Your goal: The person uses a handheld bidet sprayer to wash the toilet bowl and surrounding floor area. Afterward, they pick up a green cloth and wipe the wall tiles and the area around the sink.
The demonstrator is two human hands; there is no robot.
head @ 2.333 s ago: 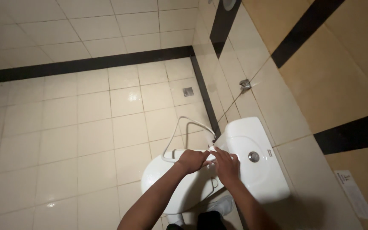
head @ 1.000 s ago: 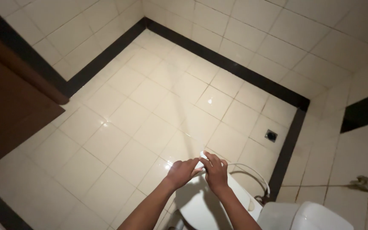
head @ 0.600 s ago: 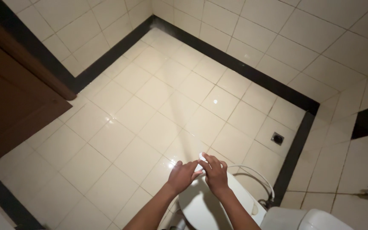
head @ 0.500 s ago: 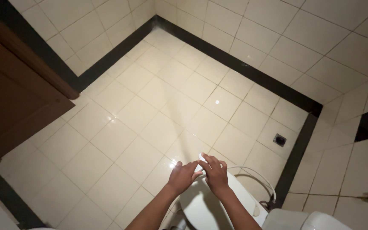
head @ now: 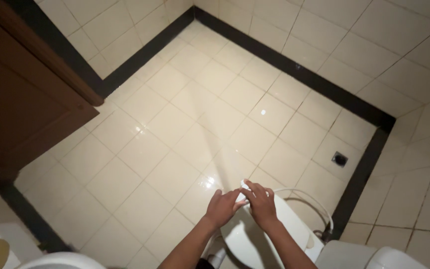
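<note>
**Both hands on spray nozzle, jet across tiled floor**

Left hand [head: 222, 206] and right hand [head: 261, 201] meet low centre of frame, over the closed white toilet lid [head: 255, 239]. Both grips are clamped together on a small white spray nozzle [head: 243, 188]; fingers wrap it, so only its tip shows. A thin water jet [head: 210, 134] fans from the nozzle toward the upper left. A white hose [head: 307, 197] loops right of the hands, down toward the wall.

Containers: the toilet is shut, contents hidden. Sink rim [head: 60, 260] at lower left, bowl out of view.

Edges: black border strip [head: 294, 69] runs along the far walls; brown door [head: 21, 99] at the left edge; floor drain [head: 340, 159] centre right. The cream tiled floor [head: 175, 129] spreads wide through mid-frame.
</note>
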